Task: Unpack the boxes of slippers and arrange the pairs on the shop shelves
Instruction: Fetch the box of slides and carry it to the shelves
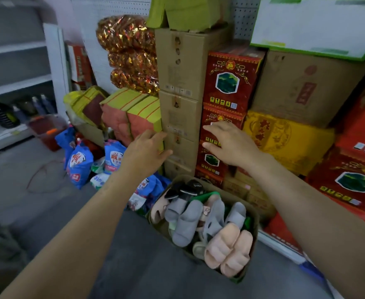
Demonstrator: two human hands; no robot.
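Note:
An open cardboard box (251, 214) stands on the floor, filled with loose slippers: grey ones (186, 223), a pink pair (229, 249) and black ones (188, 188). Above it rises a stack of plain brown cartons (179, 117). My left hand (145, 151) is stretched out at the stack's left edge, fingers apart, touching or nearly touching a carton. My right hand (229, 143) reaches to the stack's right side, in front of the red printed boxes (227, 83), fingers spread. Neither hand holds anything.
White shelves (15, 83) with a few dark slippers stand at the far left. Blue bags (80, 162) lie on the grey floor. Yellow-green paper bundles (134, 113), gold foil rolls (129, 52) and large red, yellow and brown cartons (306, 89) crowd the wall.

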